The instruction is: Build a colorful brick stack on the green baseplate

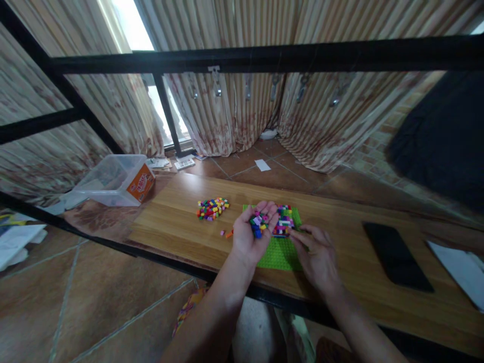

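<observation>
My left hand is turned palm up and cupped around a small heap of loose toy bricks in blue, purple, pink, yellow and green. Just right of it, the thumb and fingers of my right hand are pinched together at the edge of a multicoloured block of joined bricks. They appear to hold a small toy brick there, mostly covered by the fingertips. That block stands on the far part of a green studded baseplate. My left hand hides part of the plate and block.
A pile of loose bricks lies left on the wooden table, with a few strays nearby. A black phone-like slab and white paper are at right. Beyond the table's left end stands a clear plastic box. Black bars cross above.
</observation>
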Motion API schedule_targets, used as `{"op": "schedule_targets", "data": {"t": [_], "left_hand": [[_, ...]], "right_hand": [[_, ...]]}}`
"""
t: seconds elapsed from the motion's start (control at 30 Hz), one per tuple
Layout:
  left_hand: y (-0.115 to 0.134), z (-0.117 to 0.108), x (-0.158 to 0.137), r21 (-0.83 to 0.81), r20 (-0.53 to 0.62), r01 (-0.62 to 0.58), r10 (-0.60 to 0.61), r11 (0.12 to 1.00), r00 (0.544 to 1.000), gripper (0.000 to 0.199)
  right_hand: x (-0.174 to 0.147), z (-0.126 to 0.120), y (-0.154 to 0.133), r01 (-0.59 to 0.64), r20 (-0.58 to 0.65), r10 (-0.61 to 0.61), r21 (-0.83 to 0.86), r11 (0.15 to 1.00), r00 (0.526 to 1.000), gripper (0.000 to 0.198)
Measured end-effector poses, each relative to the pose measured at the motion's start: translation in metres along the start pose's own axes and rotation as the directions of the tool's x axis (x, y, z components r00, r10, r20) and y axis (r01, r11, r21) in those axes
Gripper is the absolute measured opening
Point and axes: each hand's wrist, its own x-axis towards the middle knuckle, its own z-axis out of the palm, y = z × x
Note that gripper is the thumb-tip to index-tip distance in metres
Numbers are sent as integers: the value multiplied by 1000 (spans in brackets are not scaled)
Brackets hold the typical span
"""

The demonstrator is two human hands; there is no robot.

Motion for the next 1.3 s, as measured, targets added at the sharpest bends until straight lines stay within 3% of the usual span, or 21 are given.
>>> {"op": "schedule_targets", "data": {"t": [0.2, 0.37, 0.73, 0.87, 0.97, 1.07, 1.17, 1.3], "left_hand": [[-6, -1, -3, 70, 83, 56, -62, 996, 995, 35], [-13, -1, -1, 128, 95, 98, -111, 987, 989, 36], [-22, -3, -2, 188, 88, 126, -145, 974, 986, 35], [-22, -4, -2, 195, 66, 119, -134, 974, 989, 33], [-20, -6, -1, 235, -38, 90, -84, 968, 996, 26], [-18, -9, -3, 349, -80, 101, -77, 932, 994, 23], [-17, -10, -7, 465, 9, 78, -93, 882, 996, 24], [-21, -11, -11, 625, 105, -65, -2, 778, 994, 34]], "right_hand": [[23, -22, -28, -35, -135, 54, 137, 990, 989, 24], [36, -27, -47, 0, -70, 17, 238, 971, 997, 22], [35, -19, -42, 70, -34, -70, -7, 998, 997, 21], [37, -22, -43, 50, -69, -47, 36, 998, 997, 21], [39, -25, -42, 49, -105, -44, 52, 997, 993, 22], [41, -28, -40, 63, -124, -61, 14, 998, 990, 23], [40, -28, -41, 91, -96, -92, -12, 996, 991, 24], [39, -27, -42, 145, -61, -147, -22, 989, 987, 26]]}}
